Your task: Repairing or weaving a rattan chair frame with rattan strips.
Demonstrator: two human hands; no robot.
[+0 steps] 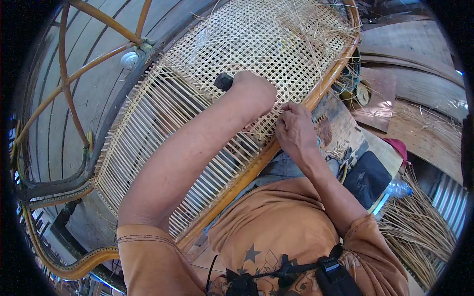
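The head camera is looking straight down at a large oval cane panel [207, 98] that is filling the middle of the picture, and everything else is placed around it. The panel is lying tilted in a curved rattan frame [316, 96], with its near rim resting against the lap of a person in an orange shirt [276, 222]. The far half of the panel is showing a finished open lattice weave, while the near half is showing only parallel strands. The left hand [254, 89] is resting on top of the panel, about where the finished weave is meeting the bare strands; its fingers are curled tight around a dark tool handle [223, 81] that is sticking out toward the panel's left. The right hand [295, 129] is sitting at the panel's near right rim, just beside the frame, with its fingertips pressed together and pinching thin cane strands [276, 114] at the edge of the weave. Loose strand ends are bristling from the panel's far right corner. Left of the panel, bent rattan chair rods [69, 89] are arching over a plank floor. Right of the panel, a black pouch [368, 177] is lying on a wooden bench [340, 123], with a plastic bottle [397, 188] just beyond it, and a heap of loose cane [419, 227] is lying further right and nearer the person.
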